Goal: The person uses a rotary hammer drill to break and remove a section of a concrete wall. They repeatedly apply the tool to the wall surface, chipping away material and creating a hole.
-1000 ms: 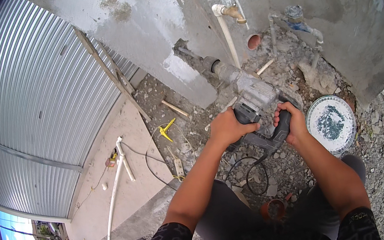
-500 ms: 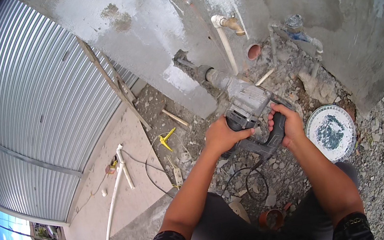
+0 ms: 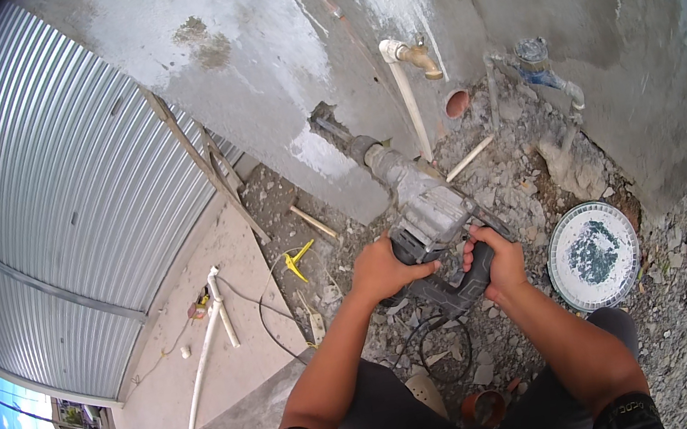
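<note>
A grey metal rotary hammer drill with a dark handle (image 3: pixel 426 218) lies angled upward and to the left from the hands, its chisel bit (image 3: pixel 331 128) set into a ragged hole in the grey plastered concrete wall (image 3: pixel 268 66). The left hand (image 3: pixel 383 269) has its fingers (image 3: pixel 416 273) clamped around the side grip at the tool's rear left; the right hand (image 3: pixel 497 261) has its fingers wrapped tight on the dark rear handle (the fingertips curl out of sight beneath it). A black power cord (image 3: pixel 434 345) loops on the ground just below both hands.

Beyond the fingers, to the upper right, a white plastic pipe (image 3: pixel 409 103) runs up the wall to a brass tap (image 3: pixel 425 60), and the round mouth of an orange pipe (image 3: pixel 457 102) shows beside it. Right of the right hand, near but apart, a round white plate speckled with dark debris (image 3: pixel 594 255) lies on broken grey rubble (image 3: pixel 532 168). Left of the left hand lies a small yellow tool (image 3: pixel 301 258), then a long white pipe (image 3: pixel 205 359) on a pale slab, and farther out a corrugated metal sheet wall (image 3: pixel 50 214).
</note>
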`<state>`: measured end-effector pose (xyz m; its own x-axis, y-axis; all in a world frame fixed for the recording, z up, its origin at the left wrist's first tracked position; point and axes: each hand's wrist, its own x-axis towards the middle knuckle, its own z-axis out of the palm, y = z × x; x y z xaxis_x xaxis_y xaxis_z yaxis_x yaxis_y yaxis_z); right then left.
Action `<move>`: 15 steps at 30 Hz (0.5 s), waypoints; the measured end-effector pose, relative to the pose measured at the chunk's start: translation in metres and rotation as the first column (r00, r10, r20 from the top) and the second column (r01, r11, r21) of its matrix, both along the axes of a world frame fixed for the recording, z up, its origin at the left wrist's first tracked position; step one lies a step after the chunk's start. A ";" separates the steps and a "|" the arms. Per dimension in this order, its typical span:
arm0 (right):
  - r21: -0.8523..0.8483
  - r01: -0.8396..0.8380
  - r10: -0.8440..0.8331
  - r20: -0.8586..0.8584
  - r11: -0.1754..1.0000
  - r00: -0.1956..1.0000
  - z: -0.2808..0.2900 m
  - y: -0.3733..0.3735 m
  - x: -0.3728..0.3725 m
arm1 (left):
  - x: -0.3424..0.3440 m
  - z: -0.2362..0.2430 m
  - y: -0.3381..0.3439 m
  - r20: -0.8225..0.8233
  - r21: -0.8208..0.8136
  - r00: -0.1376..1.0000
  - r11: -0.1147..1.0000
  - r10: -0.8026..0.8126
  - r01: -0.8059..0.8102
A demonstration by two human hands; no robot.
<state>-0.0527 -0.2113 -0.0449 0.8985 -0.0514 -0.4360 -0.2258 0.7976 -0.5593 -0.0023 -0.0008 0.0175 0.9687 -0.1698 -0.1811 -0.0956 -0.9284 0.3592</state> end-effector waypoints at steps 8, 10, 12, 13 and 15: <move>0.078 0.032 -0.029 -0.042 0.996 0.999 -0.002 0.014 -0.009 | -0.003 0.003 0.012 -0.017 -0.016 1.000 1.000 -0.012 0.012; 0.092 0.038 -0.034 -0.034 0.995 0.999 -0.004 0.020 -0.010 | -0.004 0.003 0.018 0.000 -0.044 1.000 0.999 -0.026 0.026; 0.074 0.047 -0.046 -0.020 0.996 0.999 -0.003 0.023 -0.011 | -0.004 0.004 0.020 0.005 -0.034 1.000 0.999 -0.027 0.027; 0.073 0.048 -0.047 -0.017 0.996 0.999 -0.001 0.024 -0.011 | -0.005 0.005 0.020 0.000 -0.020 1.000 0.999 -0.025 0.025; 0.039 0.059 -0.058 -0.035 0.997 0.998 0.003 0.025 -0.012 | -0.005 0.006 0.020 -0.017 -0.002 1.000 1.000 -0.019 0.019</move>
<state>-0.0647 -0.1858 -0.0420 0.8789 -0.0856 -0.4692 -0.1964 0.8316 -0.5195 -0.0070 0.0195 0.0233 0.9620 -0.1890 -0.1970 -0.1076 -0.9257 0.3626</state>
